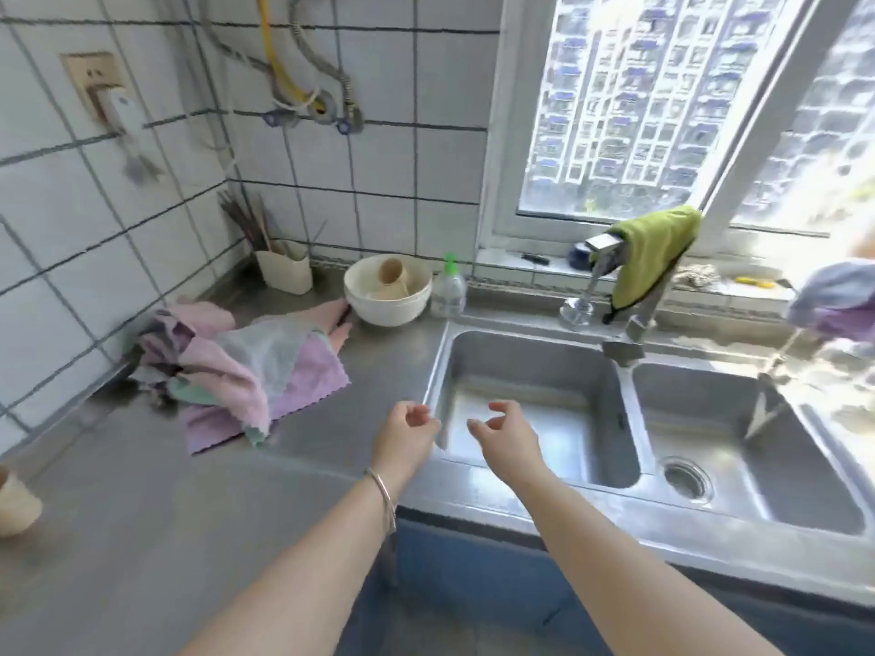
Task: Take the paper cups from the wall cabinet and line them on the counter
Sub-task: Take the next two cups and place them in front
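While both hands hang empty mid-frame, left hand (406, 435) and right hand (509, 440) loosely curled; cups unseen, likely light, crushable: grip sidewalls gently.

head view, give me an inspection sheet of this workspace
surface: steel counter beside a double sink
job's things: no wall cabinet in view; cup at the left edge, material unclear
clutter: cloths, bowl holding a cup, bottle, utensil holder, green cloth over the tap
grippers: left hand and right hand loosely curled, holding nothing
cables: hoses on the tiled wall
surroundings: window, wall socket
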